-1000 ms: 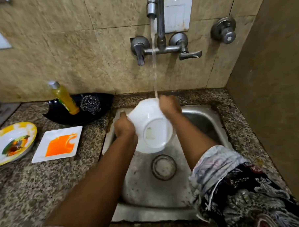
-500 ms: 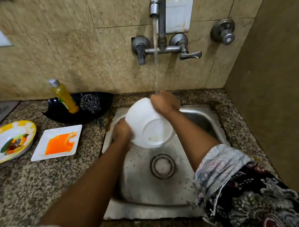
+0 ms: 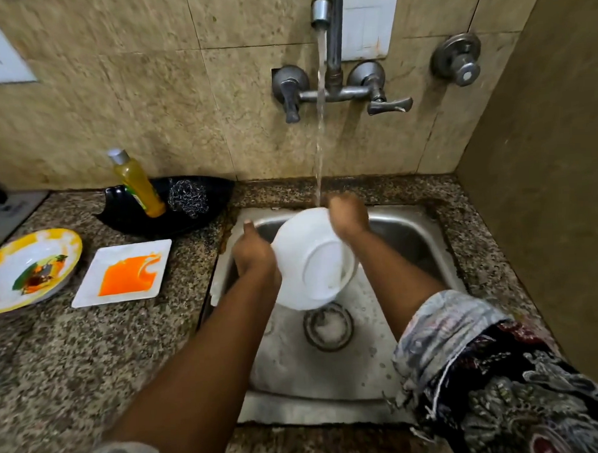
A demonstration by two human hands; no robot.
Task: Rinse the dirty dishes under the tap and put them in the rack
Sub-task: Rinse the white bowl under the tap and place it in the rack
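Observation:
A white bowl point(image 3: 312, 256) is held over the steel sink point(image 3: 331, 372), tilted with its underside toward me. My left hand point(image 3: 254, 252) grips its left rim. My right hand point(image 3: 348, 214) holds the far rim, where the stream from the tap point(image 3: 321, 13) lands. On the counter to the left lie a square white plate point(image 3: 121, 271) smeared orange and a round yellow-rimmed plate point(image 3: 28, 269) with food remains. No rack is in view.
A black dish point(image 3: 166, 211) behind the plates holds a yellow soap bottle point(image 3: 138, 185) and a steel scrubber point(image 3: 186, 197). The granite counter point(image 3: 90, 355) surrounds the sink. A side wall point(image 3: 545, 181) closes off the right. Tap handles point(image 3: 339, 91) stick out of the back wall.
Both hands have kept the bowl under the stream and turned it slightly. The right hand moved along the far rim. The plates on the counter have not moved.

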